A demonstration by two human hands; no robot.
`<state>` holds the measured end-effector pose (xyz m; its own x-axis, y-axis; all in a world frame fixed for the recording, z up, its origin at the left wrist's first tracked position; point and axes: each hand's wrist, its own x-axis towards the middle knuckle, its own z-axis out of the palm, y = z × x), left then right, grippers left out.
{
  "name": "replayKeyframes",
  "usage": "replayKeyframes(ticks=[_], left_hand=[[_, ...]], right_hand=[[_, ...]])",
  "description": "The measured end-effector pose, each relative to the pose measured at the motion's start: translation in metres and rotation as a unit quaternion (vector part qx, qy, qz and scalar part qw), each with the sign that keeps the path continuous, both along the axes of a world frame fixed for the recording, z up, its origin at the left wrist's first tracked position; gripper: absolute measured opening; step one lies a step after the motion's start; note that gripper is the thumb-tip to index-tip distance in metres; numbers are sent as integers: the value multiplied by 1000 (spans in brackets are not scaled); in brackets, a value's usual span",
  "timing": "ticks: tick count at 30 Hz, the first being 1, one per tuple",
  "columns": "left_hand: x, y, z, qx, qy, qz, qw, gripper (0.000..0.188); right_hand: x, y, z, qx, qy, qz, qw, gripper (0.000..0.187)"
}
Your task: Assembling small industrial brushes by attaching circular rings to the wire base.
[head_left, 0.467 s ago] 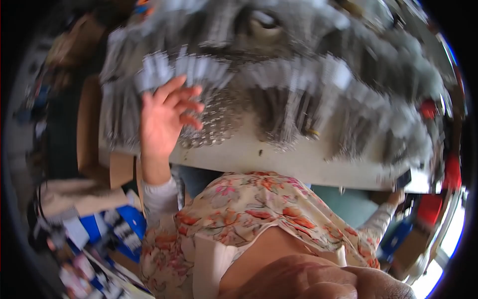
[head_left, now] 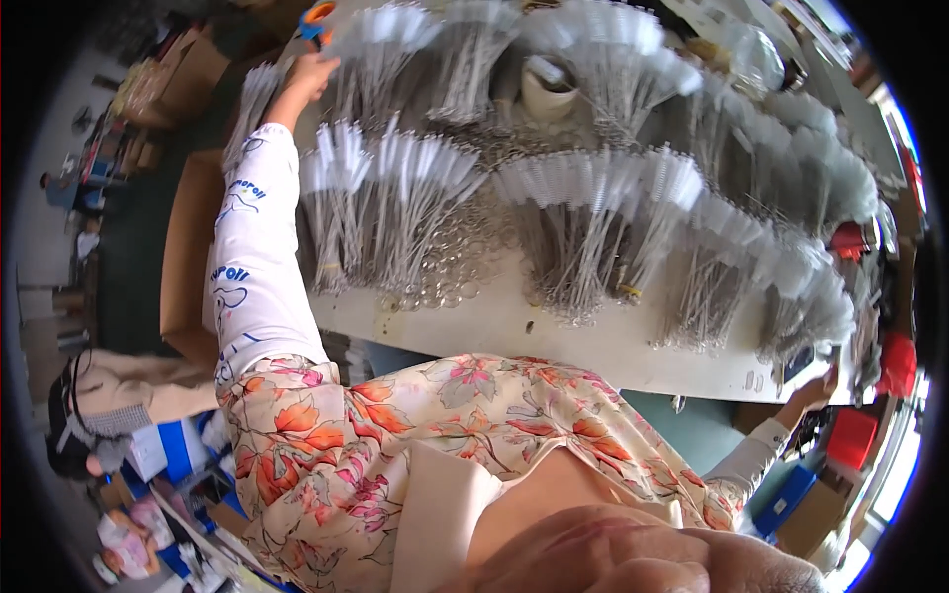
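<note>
Two hands reach apart — left hand (head_left: 310, 77) touching brush bundles (head_left: 395, 198) far across the desk (head_left: 593, 346), nearest orange scissors (head_left: 318, 20); right hand (head_left: 820, 390) grips the desk's edge.

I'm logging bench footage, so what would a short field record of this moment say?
Left hand: stretched to the table's far side, at an orange-handled tool; grip unclear
Right hand: at the table edge, low right; grip unclear
Table: white, strewn with bundles
Bundles: thin wire-stemmed white brushes, fanned out
Cup: pale, among far bundles
Beside table: cardboard box
</note>
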<state>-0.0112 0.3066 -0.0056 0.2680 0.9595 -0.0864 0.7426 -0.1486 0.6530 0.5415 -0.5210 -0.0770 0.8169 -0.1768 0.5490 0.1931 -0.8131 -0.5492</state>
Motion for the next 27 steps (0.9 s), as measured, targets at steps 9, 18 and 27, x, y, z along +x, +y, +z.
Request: replayKeyframes(ticks=[9,18,27], left_hand=[[16,18,-36,-12,127,51,991,20],[129,-76,45,177,-241,-112,948,30],[184,-111,-30,247,154,-205,935,40]], right_hand=[[-229,367,178,-138,12,649,748,24],[-207,543,83,-498,5,546,674,21],[-166,529,89,139,211,734,630,15]])
